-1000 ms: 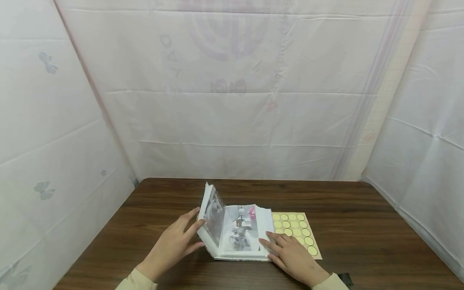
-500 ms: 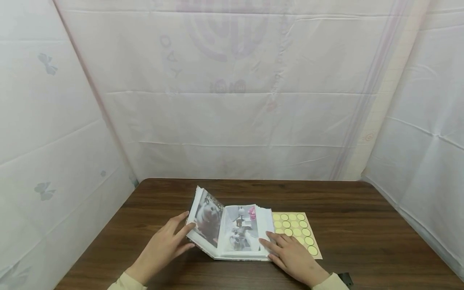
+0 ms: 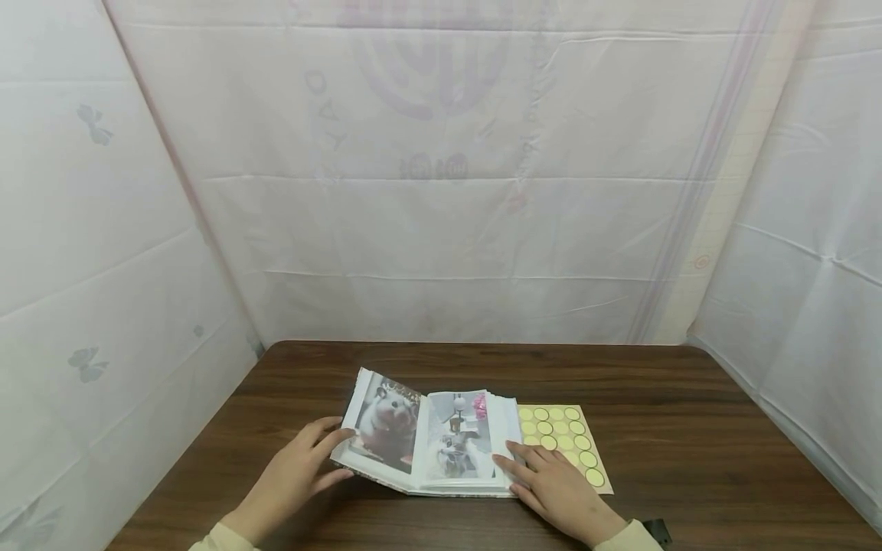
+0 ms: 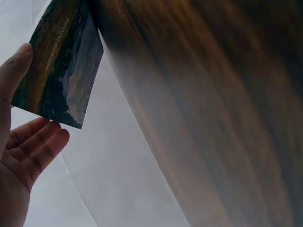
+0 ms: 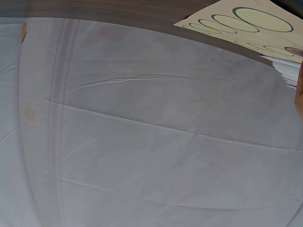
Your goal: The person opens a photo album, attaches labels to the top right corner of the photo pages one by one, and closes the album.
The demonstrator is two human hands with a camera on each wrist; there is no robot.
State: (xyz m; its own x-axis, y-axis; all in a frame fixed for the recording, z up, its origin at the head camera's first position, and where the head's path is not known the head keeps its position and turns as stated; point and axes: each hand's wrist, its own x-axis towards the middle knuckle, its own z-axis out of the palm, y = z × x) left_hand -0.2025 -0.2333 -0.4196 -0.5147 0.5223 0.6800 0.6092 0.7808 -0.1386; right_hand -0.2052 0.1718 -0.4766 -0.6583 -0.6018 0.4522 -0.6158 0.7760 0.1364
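Observation:
A photo album (image 3: pixel 460 451) lies open on the table, its right half flat and its left half tilted up a little. The left page carries a hamster picture (image 3: pixel 389 421); the right one shows a grey picture with pink flowers at its corner. My left hand (image 3: pixel 292 467) holds the raised half by its outer edge, thumb and fingers on either side. In the left wrist view the painted cover (image 4: pixel 61 66) reads "PHOTO ALBUM". My right hand (image 3: pixel 554 482) rests with extended fingers on the right page's margin. Only a sliver of it appears in the right wrist view.
A sheet of round yellow stickers (image 3: pixel 579 417) lies right of the album, partly under my right hand. The dark wooden table (image 3: pixel 689 428) has white printed cloth (image 3: pixel 441 229) hanging behind it and on both sides. A small black object (image 3: pixel 657 529) sits by my right sleeve.
My left hand has moved left and down, lowering the album's left half from nearly upright to a shallow tilt, so the hamster picture shows fully. The right hand has stayed in place.

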